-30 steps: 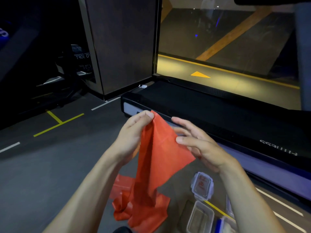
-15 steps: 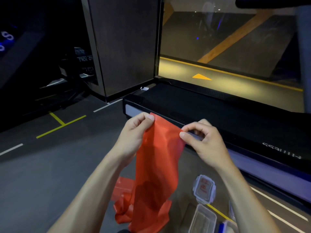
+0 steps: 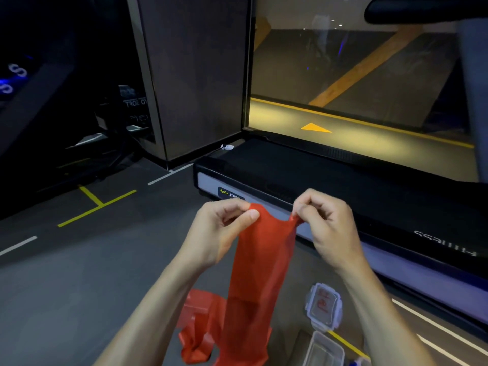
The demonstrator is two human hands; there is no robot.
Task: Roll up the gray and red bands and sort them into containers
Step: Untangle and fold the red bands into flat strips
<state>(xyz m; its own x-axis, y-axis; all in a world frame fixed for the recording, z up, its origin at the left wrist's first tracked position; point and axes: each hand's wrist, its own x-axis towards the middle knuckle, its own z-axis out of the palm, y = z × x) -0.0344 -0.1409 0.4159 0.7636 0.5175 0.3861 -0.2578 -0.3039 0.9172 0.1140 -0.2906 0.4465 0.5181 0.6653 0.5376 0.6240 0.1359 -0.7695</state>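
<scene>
The right hand [image 3: 327, 228] has closed its grip on the red band's [image 3: 261, 273] top corner — stretched flat now.

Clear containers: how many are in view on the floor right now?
1 open clear container at the bottom edge, right of the red band, with a separate lid just beyond it. Something else at the frame's bottom edge is cut off; more may be hidden.

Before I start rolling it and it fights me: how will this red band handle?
Probably very floppy: the red band hangs limp from the left hand and right hand and piles in folds on the floor. It looks thin and light, and its top edge sags between both pinches, likely stretchy.
</scene>
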